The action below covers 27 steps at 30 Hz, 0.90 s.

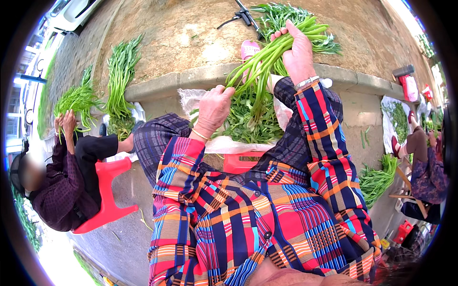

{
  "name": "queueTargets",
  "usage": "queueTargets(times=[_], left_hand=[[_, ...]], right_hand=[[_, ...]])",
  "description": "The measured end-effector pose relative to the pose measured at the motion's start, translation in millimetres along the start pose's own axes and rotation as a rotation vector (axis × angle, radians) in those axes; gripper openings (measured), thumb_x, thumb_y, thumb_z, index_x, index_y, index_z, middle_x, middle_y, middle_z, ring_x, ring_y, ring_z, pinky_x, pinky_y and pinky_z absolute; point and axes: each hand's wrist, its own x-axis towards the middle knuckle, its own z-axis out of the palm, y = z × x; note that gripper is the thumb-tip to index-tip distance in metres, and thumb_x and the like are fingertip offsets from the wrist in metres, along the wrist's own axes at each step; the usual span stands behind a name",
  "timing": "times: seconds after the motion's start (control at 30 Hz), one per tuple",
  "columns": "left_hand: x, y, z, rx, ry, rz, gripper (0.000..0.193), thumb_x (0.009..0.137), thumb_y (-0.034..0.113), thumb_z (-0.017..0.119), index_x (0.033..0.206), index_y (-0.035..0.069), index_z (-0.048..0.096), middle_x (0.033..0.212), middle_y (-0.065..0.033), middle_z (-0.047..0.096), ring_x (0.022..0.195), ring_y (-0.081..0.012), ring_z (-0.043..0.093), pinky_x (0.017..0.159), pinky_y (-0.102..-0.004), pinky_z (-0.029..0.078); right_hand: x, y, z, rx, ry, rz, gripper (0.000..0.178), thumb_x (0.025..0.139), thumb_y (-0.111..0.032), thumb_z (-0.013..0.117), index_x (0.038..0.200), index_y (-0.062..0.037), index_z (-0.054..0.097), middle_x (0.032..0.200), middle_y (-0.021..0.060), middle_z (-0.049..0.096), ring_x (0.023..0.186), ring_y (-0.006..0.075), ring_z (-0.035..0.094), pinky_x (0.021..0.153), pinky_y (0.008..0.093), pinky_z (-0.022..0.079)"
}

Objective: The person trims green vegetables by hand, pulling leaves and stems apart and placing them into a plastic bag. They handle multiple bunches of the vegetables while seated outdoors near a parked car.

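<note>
the right hand point(299, 50) is gripping a bunch of green stems point(269, 56) above the leaf pile point(238, 119), the left hand point(213, 106) pinching at its left edge; a slack grip could be letting stems slip. knees point(162, 136) are hemming both sides, the curb point(205, 75) is crossing ahead, brown ground point(186, 31) giving room beyond.

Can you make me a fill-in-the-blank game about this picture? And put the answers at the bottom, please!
1. The right hand grips a bunch of stems, and their colour is ____.
2. The person wears a thin bangle on the ____ arm.
3. The co-worker at the left of the picture sits on a stool coloured ____.
4. The plaid shirt has round, dark ____ down its front.

Missing words: green; left; red; buttons.
</note>
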Motion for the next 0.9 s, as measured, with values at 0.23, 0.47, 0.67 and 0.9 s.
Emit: queueTargets(times=[0.23, 0.47, 0.67, 0.9], left_hand=[[1, 3, -11, 0.022, -0.085, -0.068, 0.025, 0.074, 0.005, 0.047, 0.096, 0.014, 0.055, 0.080, -0.0069, 0.053, 0.066, -0.0266, 0.056, 0.056, -0.0372, 0.044], [-4, -8, 0, 0.366, -0.198, -0.013, 0.027, 0.080, 0.017, 0.045, 0.105, 0.017, 0.053, 0.076, -0.0096, 0.055, 0.064, -0.0272, 0.055, 0.052, -0.0382, 0.043], [4, 0, -6, 0.206, -0.337, -0.192, 0.024, 0.082, 0.026, 0.047, 0.102, 0.015, 0.056, 0.064, -0.0107, 0.057, 0.061, -0.0273, 0.057, 0.053, -0.0399, 0.043], [1, 2, 13, -0.129, -0.047, -0.370, 0.018, 0.075, 0.026, 0.057, 0.077, 0.008, 0.060, 0.066, -0.0112, 0.058, 0.062, -0.0287, 0.057, 0.054, -0.0363, 0.044]], right_hand=[[2, 0, -2, 0.010, -0.026, -0.005, 0.014, 0.079, -0.009, 0.057, 0.071, -0.0018, 0.049, 0.062, 0.0056, 0.050, 0.055, 0.0185, 0.051, 0.053, 0.0328, 0.047], [-11, 2, 9, -0.035, 0.031, 0.097, 0.013, 0.080, -0.009, 0.056, 0.075, -0.0015, 0.048, 0.064, 0.0061, 0.049, 0.060, 0.0193, 0.049, 0.064, 0.0363, 0.046], [-21, 2, 13, 0.009, 0.022, 0.175, 0.014, 0.081, -0.010, 0.056, 0.073, -0.0018, 0.048, 0.065, 0.0064, 0.049, 0.062, 0.0195, 0.049, 0.067, 0.0370, 0.046], [-21, 5, 16, 0.049, 0.040, 0.222, 0.015, 0.081, -0.011, 0.056, 0.073, -0.0015, 0.048, 0.066, 0.0074, 0.049, 0.064, 0.0202, 0.049, 0.070, 0.0376, 0.045]])
